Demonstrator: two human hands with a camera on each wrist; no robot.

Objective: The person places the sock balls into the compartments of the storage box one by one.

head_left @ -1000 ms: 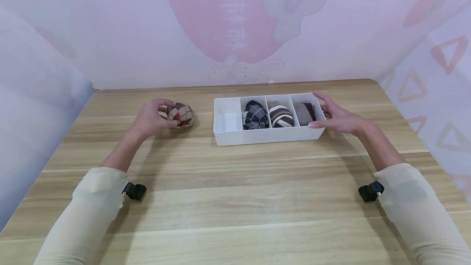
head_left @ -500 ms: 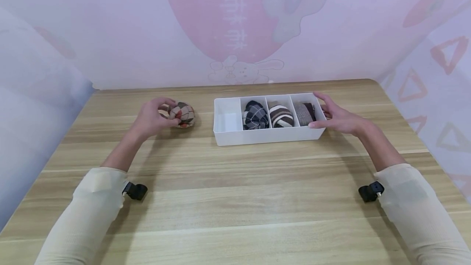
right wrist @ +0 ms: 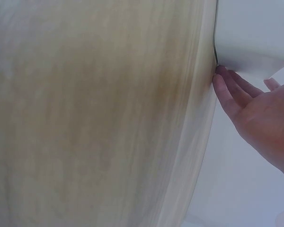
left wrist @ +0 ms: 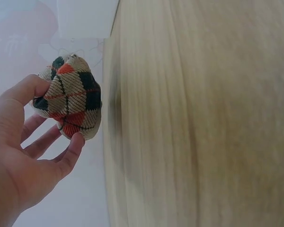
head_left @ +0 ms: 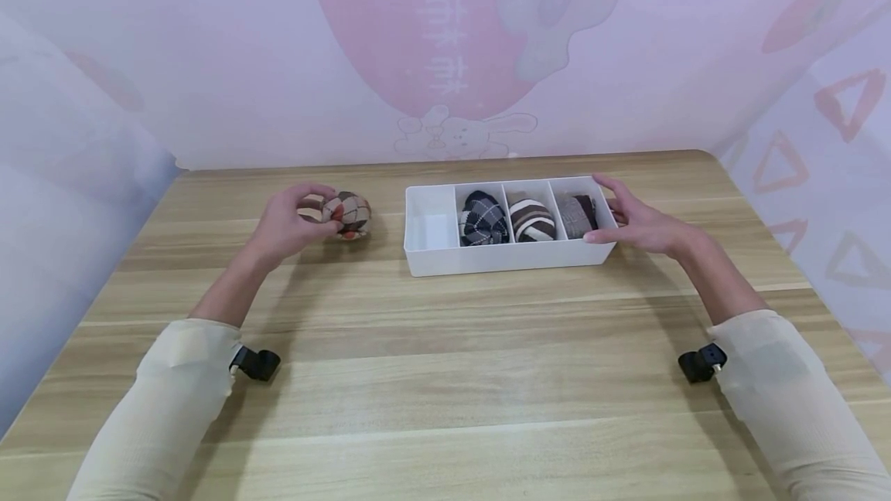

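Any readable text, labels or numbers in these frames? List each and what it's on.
Pale characters on the big pink shape of the printed backdrop: a vertical column, too faint and blurred to read.
White plastic divided organiser box: no text visible.
Rolled beige argyle sock in the left hand: pattern only, no label.
Light wooden table: none.

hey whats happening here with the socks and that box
A person sits at a wooden table. The left hand holds a rolled tan argyle sock ball in a fingertip grip, left of a white divided box. The right hand rests against the box's right end with straight fingers. Three compartments hold sock balls: a dark plaid one, a brown striped one and a grey one. The leftmost compartment is empty.
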